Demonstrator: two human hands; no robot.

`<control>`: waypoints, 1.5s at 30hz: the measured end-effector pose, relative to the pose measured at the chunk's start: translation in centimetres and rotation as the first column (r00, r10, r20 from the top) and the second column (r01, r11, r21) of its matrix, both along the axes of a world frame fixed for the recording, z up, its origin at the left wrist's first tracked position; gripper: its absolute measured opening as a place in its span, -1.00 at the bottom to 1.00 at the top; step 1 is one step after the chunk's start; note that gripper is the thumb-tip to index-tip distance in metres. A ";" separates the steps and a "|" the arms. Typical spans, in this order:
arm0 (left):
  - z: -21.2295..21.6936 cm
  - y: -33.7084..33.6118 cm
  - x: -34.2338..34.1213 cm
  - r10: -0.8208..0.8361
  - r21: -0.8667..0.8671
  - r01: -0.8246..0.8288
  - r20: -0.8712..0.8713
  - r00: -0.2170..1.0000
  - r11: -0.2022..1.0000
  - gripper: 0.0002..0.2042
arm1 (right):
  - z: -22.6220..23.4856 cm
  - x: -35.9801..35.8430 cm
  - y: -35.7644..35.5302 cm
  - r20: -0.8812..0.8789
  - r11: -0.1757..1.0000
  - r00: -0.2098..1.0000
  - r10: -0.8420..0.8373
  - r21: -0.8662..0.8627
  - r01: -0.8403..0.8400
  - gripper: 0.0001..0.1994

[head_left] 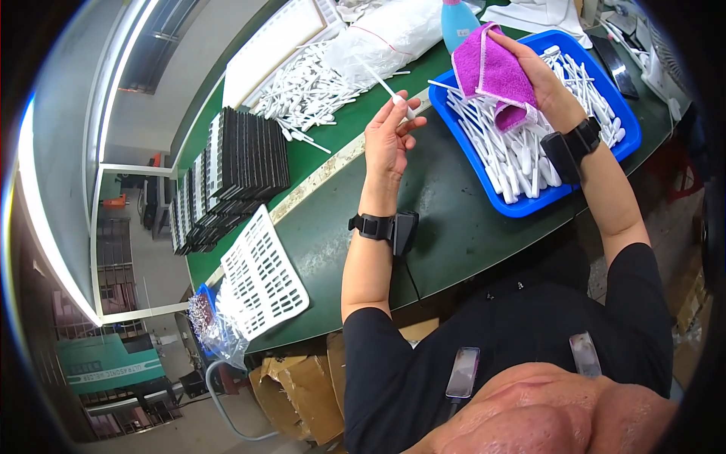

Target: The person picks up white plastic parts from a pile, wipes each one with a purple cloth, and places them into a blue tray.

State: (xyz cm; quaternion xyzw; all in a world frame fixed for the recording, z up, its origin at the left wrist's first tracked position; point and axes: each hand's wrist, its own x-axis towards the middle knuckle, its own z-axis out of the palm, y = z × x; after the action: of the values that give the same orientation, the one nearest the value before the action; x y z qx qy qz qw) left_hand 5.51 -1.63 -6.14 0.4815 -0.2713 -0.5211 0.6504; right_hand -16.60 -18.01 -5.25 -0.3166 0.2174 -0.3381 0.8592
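Between the thumb and fingers of my left hand (389,140) is a slim white plastic stick (398,99) with a thicker rounded end. The stick slants up and to the left, above the green table. My right hand (546,85) grips a purple cloth (491,68) with a pale stitched edge. That cloth hangs over a blue plastic tray (531,208), which holds many similar white sticks (514,163). Part of the tray's contents is hidden beneath the cloth and my right hand.
Loose white sticks (302,91) lie heaped beside a clear plastic bag (393,34). Stacked black slotted plates (249,155) and a white perforated panel (265,272) stand at the left. A light-blue bottle (458,29) is behind the tray. Cardboard boxes (302,393) sit below the table.
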 end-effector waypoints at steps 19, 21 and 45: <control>-1.6 -0.8 -7.3 -0.100 -0.048 0.138 0.463 0.880 0.989 -0.74 | -0.7 4.4 7.2 -0.177 0.955 0.983 -0.057 -0.297 0.002 -0.65; -1.6 0.1 -9.3 -0.115 0.033 0.126 0.681 0.723 0.991 -0.77 | -0.1 2.5 5.3 -0.147 0.972 0.988 -0.051 -0.235 0.015 -0.66; 4.3 1.1 -3.5 0.345 -0.297 -0.225 0.456 0.820 0.928 -0.76 | 1.2 2.2 7.7 -0.461 0.634 0.809 0.363 -0.514 -0.578 -0.61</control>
State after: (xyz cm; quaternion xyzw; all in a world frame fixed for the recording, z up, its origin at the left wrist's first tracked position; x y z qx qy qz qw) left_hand 1.97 -0.57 -1.86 0.5569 -0.4132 -0.2395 0.6795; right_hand -14.42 -10.34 -4.01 -0.6821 0.1329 -0.0964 0.7126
